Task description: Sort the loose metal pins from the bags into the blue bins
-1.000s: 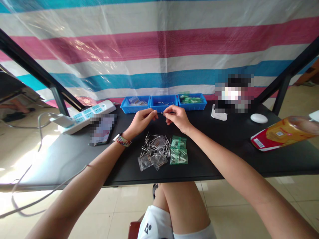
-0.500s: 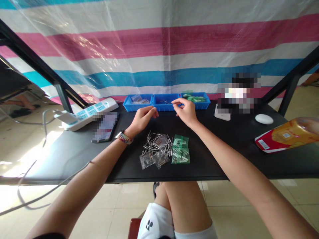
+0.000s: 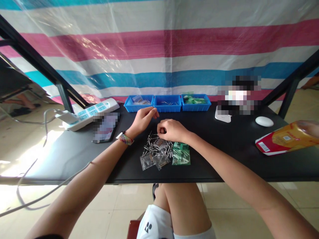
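The two hands are apart from each other over the middle of the tabletop [image 3: 219, 149]. The left hand [image 3: 144, 118] is half curled in front of the bins along the far edge; whether its fingers grip anything, I cannot tell. The right hand [image 3: 171, 130] bends its fingers down at the far side of a loose pile of metal pins [image 3: 157, 145], and its grip on a pin is too small to make out. The pile lies toward the near edge, with clear bags [image 3: 161, 160] on its near side and green bags [image 3: 181, 157] just to its right. Of the bins, the left bin [image 3: 139, 109] holds clear bags, the middle bin [image 3: 167, 108] a few pins, the right bin [image 3: 196, 108] green bags. A power strip [image 3: 92, 113] sits toward the far left corner, a phone [image 3: 107, 127] beside it; a bottle [image 3: 286, 137] is near the right edge.
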`<state>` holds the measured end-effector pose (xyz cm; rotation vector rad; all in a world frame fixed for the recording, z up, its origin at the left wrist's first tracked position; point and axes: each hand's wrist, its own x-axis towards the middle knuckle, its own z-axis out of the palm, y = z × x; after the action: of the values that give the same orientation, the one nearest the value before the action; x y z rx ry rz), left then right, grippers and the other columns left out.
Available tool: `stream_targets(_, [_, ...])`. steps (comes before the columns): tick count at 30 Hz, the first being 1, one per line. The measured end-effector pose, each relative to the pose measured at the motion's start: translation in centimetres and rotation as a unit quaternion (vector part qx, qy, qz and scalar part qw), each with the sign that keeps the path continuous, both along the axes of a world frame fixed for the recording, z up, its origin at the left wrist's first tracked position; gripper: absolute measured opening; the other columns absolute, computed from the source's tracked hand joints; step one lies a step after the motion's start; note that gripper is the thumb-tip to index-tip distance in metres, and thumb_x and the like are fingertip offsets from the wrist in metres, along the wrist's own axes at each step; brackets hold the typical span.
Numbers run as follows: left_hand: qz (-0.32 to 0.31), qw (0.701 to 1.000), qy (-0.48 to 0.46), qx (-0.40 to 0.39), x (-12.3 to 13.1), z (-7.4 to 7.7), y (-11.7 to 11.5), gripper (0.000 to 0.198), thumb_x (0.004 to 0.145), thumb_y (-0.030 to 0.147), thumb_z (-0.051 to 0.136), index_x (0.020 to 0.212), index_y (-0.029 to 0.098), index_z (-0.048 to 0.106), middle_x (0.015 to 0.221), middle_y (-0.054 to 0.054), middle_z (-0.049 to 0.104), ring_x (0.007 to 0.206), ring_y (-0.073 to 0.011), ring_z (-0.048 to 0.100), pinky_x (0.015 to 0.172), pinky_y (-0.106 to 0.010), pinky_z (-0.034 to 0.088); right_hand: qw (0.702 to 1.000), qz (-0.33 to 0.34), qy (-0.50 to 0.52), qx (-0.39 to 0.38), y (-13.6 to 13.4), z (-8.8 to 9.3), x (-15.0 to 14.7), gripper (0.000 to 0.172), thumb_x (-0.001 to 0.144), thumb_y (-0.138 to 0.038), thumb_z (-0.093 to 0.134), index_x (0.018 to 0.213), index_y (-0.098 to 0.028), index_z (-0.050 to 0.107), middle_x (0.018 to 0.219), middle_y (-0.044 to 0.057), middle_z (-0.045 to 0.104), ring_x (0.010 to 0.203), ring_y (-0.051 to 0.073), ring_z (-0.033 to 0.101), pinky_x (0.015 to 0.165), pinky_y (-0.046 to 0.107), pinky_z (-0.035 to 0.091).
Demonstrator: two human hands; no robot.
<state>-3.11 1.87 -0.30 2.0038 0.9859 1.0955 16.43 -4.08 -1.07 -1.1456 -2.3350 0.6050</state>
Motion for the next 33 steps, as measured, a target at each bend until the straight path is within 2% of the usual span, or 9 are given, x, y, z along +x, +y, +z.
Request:
stream_targets(3, [-0.003, 1.000, 0.003, -0.004, 0.0, 0.0, 0.1, 0.050, 0.103, 0.058, 0.056, 0.075, 0.019, 0.072, 0.077, -0.007, 0.072, 0.076, -0.0203, 0.066, 0.076, -0.033, 0.051, 0.999, 0.014, 0.046, 0.003, 0.9, -0.6, 0.5, 0.009, 0.085, -0.012, 0.073, 0.082, -0.019, 0.069, 0.087, 0.001, 0.069, 0.077, 0.014, 0.059, 0.070, 0.027, 0.040])
stream_targets(6, [-0.024, 1.000, 0.000, -0.014, 0.0, 0.3, 0.0, 0.046, 0.100, 0.057, 0.058, 0.078, 0.019, 0.072, 0.078, -0.006, 0.073, 0.077, -0.0206, 0.067, 0.077, -0.033, 0.052, 0.988, -0.002, 0.150, -0.025, 2.0, -1.0, 1.1, 0.005, 0.088, -0.017, 0.070, 0.085, -0.018, 0.067, 0.081, 0.000, 0.068, 0.071, 0.013, 0.058, 0.069, 0.027, 0.043])
stream_targets(11, [-0.063, 0.998, 0.006, -0.027, 0.1, 0.5, -0.4, 0.034, 0.094, 0.050, 0.069, 0.084, 0.018, 0.071, 0.083, -0.005, 0.072, 0.079, -0.0195, 0.065, 0.077, -0.031, 0.050, 0.936, -0.064, 0.333, -0.095, 3.5, -1.2, 2.1, 0.022, 0.086, -0.040, 0.077, 0.084, -0.020, 0.068, 0.077, 0.001, 0.071, 0.067, 0.015, 0.062, 0.064, 0.027, 0.050])
stream_targets(14, [-0.051, 0.999, -0.003, -0.012, 0.2, 0.2, -0.4, 0.028, 0.090, 0.046, 0.076, 0.096, 0.019, 0.071, 0.086, -0.004, 0.072, 0.081, -0.0192, 0.066, 0.077, -0.031, 0.050, 0.905, -0.085, 0.393, -0.142, 3.9, -1.1, 2.4, 0.033, 0.079, -0.051, 0.083, 0.084, -0.020, 0.070, 0.078, 0.002, 0.074, 0.063, 0.014, 0.064, 0.058, 0.026, 0.051])
stream_targets(17, [-0.024, 1.000, -0.010, 0.005, 0.2, -0.2, -0.2, 0.029, 0.089, 0.045, 0.078, 0.103, 0.020, 0.070, 0.085, -0.003, 0.070, 0.080, -0.0184, 0.066, 0.076, -0.030, 0.050, 0.890, -0.089, 0.417, -0.160, 3.9, -1.0, 2.4, 0.038, 0.074, -0.053, 0.087, 0.082, -0.020, 0.071, 0.077, 0.003, 0.076, 0.061, 0.013, 0.064, 0.057, 0.025, 0.053])
stream_targets(22, [-0.024, 1.000, 0.003, 0.000, 0.1, -0.4, 0.2, 0.031, 0.094, 0.050, 0.073, 0.096, 0.019, 0.072, 0.089, -0.005, 0.074, 0.081, -0.0189, 0.066, 0.075, -0.031, 0.050, 0.871, -0.089, 0.447, -0.182, 3.7, -1.0, 2.3, 0.040, 0.073, -0.053, 0.090, 0.085, -0.019, 0.073, 0.074, 0.002, 0.076, 0.059, 0.013, 0.066, 0.058, 0.026, 0.057])
stream_targets(26, [-0.011, 1.000, -0.001, -0.005, 0.2, -0.5, 0.3, 0.038, 0.098, 0.057, 0.066, 0.089, 0.020, 0.066, 0.081, -0.003, 0.069, 0.076, -0.0181, 0.063, 0.074, -0.031, 0.049, 0.851, -0.095, 0.479, -0.193, 3.7, -0.9, 2.4, 0.042, 0.072, -0.051, 0.092, 0.091, -0.019, 0.071, 0.081, 0.003, 0.078, 0.063, 0.014, 0.071, 0.062, 0.027, 0.061])
stream_targets(30, [-0.001, 1.000, 0.009, 0.002, 0.2, -0.6, 0.3, 0.043, 0.100, 0.059, 0.062, 0.083, 0.020, 0.063, 0.078, -0.003, 0.067, 0.075, -0.0179, 0.061, 0.075, -0.031, 0.047, 0.854, -0.104, 0.477, -0.182, 3.6, -0.7, 2.5, 0.044, 0.066, -0.048, 0.096, 0.087, -0.020, 0.069, 0.078, 0.001, 0.075, 0.067, 0.016, 0.073, 0.065, 0.029, 0.063])
stream_targets(33, [0.001, 1.000, 0.012, 0.000, 0.2, -0.6, 0.3, 0.043, 0.100, 0.060, 0.062, 0.083, 0.020, 0.063, 0.078, -0.003, 0.067, 0.074, -0.0181, 0.061, 0.075, -0.032, 0.047, 0.857, -0.108, 0.474, -0.171, 3.7, -0.7, 2.4, 0.047, 0.066, -0.054, 0.095, 0.086, -0.020, 0.070, 0.077, 0.001, 0.075, 0.066, 0.016, 0.072, 0.065, 0.029, 0.063])
